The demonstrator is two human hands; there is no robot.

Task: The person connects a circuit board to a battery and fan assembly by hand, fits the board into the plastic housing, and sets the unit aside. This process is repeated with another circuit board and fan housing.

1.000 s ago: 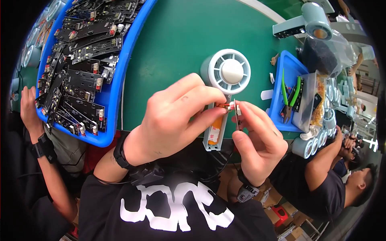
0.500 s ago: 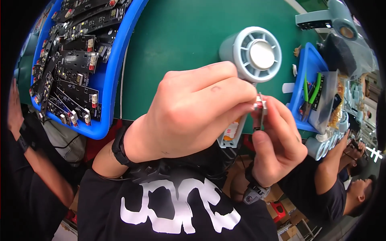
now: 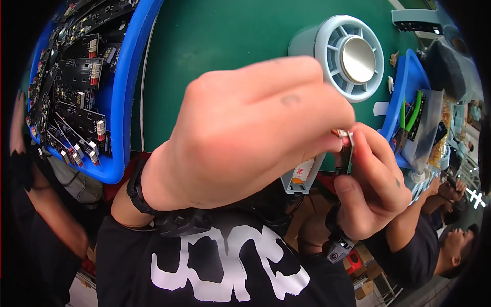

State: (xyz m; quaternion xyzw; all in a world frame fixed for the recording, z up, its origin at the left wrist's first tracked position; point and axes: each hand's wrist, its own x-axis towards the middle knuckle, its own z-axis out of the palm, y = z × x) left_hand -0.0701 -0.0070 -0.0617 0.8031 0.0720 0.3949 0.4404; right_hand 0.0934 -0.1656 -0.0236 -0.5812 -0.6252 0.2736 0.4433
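Note:
My right hand (image 3: 376,184) pinches a small dark circuit board (image 3: 346,159) on edge between thumb and fingers. A pale socket sits at the board's upper end. My left hand (image 3: 261,128) reaches across from the left, its closed fingertips against that socket. A short orange-red wire (image 3: 335,132) shows at these fingertips; the rest of it is hidden. Behind my left hand lies a light blue handheld fan (image 3: 321,48), its round ribbed head with a silver disc facing up. Below my hand, its open handle (image 3: 296,188) shows an orange part with a white label.
At the left stands a blue bin (image 3: 134,77) full of black circuit boards (image 3: 76,74). A smaller blue tray (image 3: 417,71) on the right holds green-handled cutters (image 3: 412,116) and a clear container. Other people sit on both sides. The tabletop (image 3: 220,36) is green.
Both hands have shifted slightly right together with the board. My left hand looks larger and nearer. The fan and the bins sit differently in view. The orange-red wire now shows at my fingertips.

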